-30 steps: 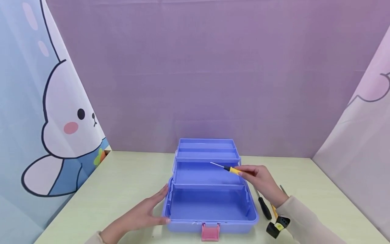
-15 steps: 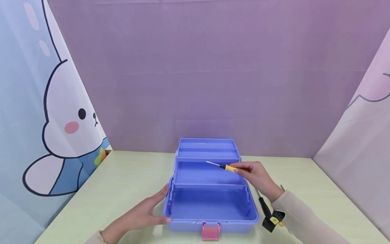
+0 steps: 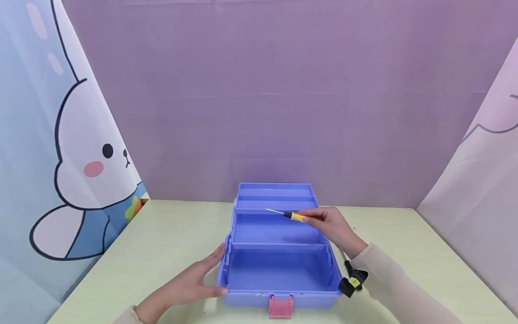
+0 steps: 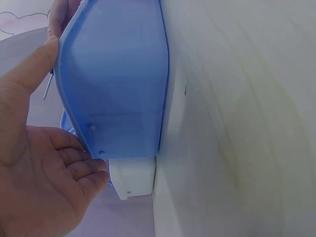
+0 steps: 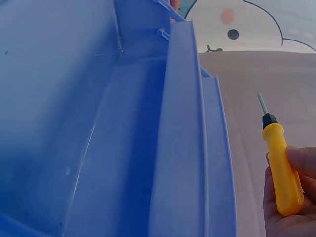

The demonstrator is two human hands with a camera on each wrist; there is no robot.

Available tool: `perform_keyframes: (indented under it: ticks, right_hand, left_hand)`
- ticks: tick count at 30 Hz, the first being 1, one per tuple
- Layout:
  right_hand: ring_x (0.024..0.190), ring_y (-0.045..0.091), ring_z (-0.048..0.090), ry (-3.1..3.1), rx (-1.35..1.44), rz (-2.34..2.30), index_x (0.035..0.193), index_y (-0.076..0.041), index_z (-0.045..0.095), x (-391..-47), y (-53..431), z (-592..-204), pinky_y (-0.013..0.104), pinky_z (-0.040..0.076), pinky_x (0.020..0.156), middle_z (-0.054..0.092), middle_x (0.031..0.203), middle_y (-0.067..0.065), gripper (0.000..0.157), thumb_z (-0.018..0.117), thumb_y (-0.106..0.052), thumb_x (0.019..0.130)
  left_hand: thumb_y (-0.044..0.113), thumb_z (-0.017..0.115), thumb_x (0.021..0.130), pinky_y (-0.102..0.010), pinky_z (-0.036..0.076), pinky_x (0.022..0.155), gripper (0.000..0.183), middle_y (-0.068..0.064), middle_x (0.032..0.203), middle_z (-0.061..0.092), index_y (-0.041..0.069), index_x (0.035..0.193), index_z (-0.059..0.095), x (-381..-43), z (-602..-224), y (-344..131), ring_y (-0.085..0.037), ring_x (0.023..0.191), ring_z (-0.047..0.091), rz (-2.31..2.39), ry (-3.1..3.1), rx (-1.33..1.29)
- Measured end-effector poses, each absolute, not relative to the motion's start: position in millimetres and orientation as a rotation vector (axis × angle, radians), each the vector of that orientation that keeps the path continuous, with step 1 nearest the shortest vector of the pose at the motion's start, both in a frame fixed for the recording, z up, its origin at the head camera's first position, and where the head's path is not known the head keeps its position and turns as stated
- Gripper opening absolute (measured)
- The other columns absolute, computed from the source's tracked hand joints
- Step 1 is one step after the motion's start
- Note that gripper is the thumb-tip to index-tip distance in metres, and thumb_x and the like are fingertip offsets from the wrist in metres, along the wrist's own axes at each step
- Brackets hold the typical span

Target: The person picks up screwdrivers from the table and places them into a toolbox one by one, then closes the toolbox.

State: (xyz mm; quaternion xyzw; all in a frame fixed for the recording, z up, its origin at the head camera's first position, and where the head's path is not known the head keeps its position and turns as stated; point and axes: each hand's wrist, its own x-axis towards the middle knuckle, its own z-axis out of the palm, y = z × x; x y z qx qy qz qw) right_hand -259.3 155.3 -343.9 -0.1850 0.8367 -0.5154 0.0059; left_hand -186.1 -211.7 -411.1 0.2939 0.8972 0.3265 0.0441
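Observation:
A blue plastic toolbox with a pink latch stands opened out on the table, its two upper trays stepped back behind the deep bottom compartment. My left hand rests against the box's left side, thumb at the front corner and fingers fairly straight along the wall. In the left wrist view, that thumb and the fingertips touch the rim. My right hand grips a small screwdriver by its yellow handle. Its thin metal shaft points left over the trays. No tools show inside the box.
Beside the box's right side lies a black-handled screwdriver, partly hidden by a black and yellow device at my right wrist. A purple backdrop rises behind the pale table, with a rabbit-print curtain at left.
My right hand has moved left and a little farther back with the screwdriver, from the box's right edge to over the trays. The left hand and toolbox have stayed put.

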Motion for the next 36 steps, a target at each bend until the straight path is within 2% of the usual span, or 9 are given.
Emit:
perform_keyframes:
  ticks: [4, 8, 17, 26, 36]
  right_hand:
    - [0.103, 0.023, 0.063, 2.59, -0.574, -1.628, 0.116, -0.008, 0.068, -264, 151, -345, 0.045, 0.052, 0.089, 0.066, 0.119, 0.012, 0.028, 0.063, -0.02, 0.091]
    - [0.104, 0.023, 0.063, 2.584, -0.567, -1.626, 0.115, -0.008, 0.068, -267, 147, -346, 0.048, 0.051, 0.091, 0.066, 0.118, 0.012, 0.028, 0.064, -0.021, 0.091]
    - [0.105, 0.021, 0.063, 2.584, -0.523, -1.589, 0.113, -0.011, 0.07, -276, 139, -349, 0.044, 0.051, 0.091, 0.068, 0.115, 0.009, 0.026, 0.064, -0.021, 0.091]
    - [0.104, 0.02, 0.064, 2.584, -0.587, -1.571, 0.111, -0.01, 0.071, -285, 128, -356, 0.034, 0.053, 0.088, 0.07, 0.112, 0.008, 0.024, 0.064, -0.019, 0.09]
    - [0.102, 0.021, 0.064, 2.548, -0.667, -1.537, 0.111, -0.007, 0.071, -287, 116, -366, 0.035, 0.055, 0.084, 0.069, 0.112, 0.011, 0.024, 0.064, -0.017, 0.09]
  left_hand:
    - [0.044, 0.069, 0.083, -0.052, 0.032, 0.108, 0.094, -0.018, 0.156, 0.016, 0.0, 0.149, 0.018, -186, -411, -212, -0.037, 0.139, 0.026, 0.992, 2.743, 0.897]
    - [0.043, 0.068, 0.083, -0.051, 0.032, 0.108, 0.093, -0.019, 0.155, 0.016, -0.001, 0.148, 0.019, -187, -413, -213, -0.037, 0.139, 0.026, 0.995, 2.742, 0.914]
    - [0.043, 0.069, 0.083, -0.053, 0.032, 0.108, 0.093, -0.02, 0.155, 0.016, -0.001, 0.148, 0.018, -187, -412, -212, -0.038, 0.139, 0.026, 0.996, 2.74, 0.907]
    - [0.043, 0.069, 0.083, -0.052, 0.033, 0.107, 0.094, -0.018, 0.155, 0.017, -0.001, 0.148, 0.019, -187, -414, -213, -0.037, 0.138, 0.027, 0.984, 2.77, 0.93]
    - [0.044, 0.069, 0.083, -0.051, 0.032, 0.108, 0.093, -0.018, 0.155, 0.017, -0.002, 0.148, 0.021, -187, -415, -213, -0.037, 0.138, 0.027, 0.987, 2.773, 0.934]
